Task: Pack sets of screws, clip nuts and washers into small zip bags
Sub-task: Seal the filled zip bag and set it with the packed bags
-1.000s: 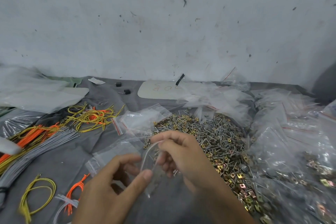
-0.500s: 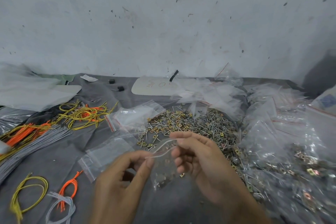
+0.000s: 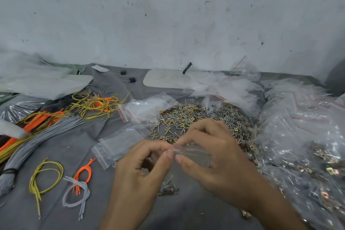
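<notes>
The left hand [image 3: 138, 177] and right hand [image 3: 220, 158] each pinch the red-lined mouth of the small zip bag [image 3: 194, 156], held up just beside the hardware pile [image 3: 196, 117], apparently pressing its seal shut so the set [image 3: 168, 189] sagging inside stays in.

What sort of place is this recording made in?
Likely a small packing workshop bench: a loose heap of screws, clip nuts and washers, a pile of filled zip bags to the right, and bundles of cut wires to the left.
</notes>
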The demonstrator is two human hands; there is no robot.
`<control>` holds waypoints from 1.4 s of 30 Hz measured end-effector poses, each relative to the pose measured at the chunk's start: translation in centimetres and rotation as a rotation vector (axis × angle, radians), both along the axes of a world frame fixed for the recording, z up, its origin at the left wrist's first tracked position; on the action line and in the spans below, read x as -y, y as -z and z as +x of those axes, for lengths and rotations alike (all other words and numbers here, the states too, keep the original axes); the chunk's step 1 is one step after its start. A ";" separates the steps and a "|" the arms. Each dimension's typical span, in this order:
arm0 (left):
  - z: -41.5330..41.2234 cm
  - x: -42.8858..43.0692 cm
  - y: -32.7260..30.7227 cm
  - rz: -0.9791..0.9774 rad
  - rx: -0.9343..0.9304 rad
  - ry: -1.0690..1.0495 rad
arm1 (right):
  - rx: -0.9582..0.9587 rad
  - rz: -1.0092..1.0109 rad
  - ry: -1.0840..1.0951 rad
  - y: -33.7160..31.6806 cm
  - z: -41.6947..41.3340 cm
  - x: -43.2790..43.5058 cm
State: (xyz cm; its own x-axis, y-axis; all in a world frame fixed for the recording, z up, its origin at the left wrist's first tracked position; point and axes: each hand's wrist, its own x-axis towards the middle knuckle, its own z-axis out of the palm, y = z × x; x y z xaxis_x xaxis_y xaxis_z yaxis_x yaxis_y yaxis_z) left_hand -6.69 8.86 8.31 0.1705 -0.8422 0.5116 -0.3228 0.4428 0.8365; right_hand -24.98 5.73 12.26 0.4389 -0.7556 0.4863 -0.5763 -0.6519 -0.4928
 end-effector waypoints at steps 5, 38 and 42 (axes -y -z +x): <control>0.1 -0.5 0.1 -0.002 -0.020 0.009 | 0.077 -0.044 -0.054 -0.4 0.6 -0.5; 1.1 -1.5 -1.1 -0.023 0.108 -0.024 | 0.018 -0.189 0.005 0.4 -1.7 -0.6; 1.4 -1.6 -1.1 -0.001 0.105 -0.043 | 0.027 -0.129 0.014 0.7 -2.7 -0.7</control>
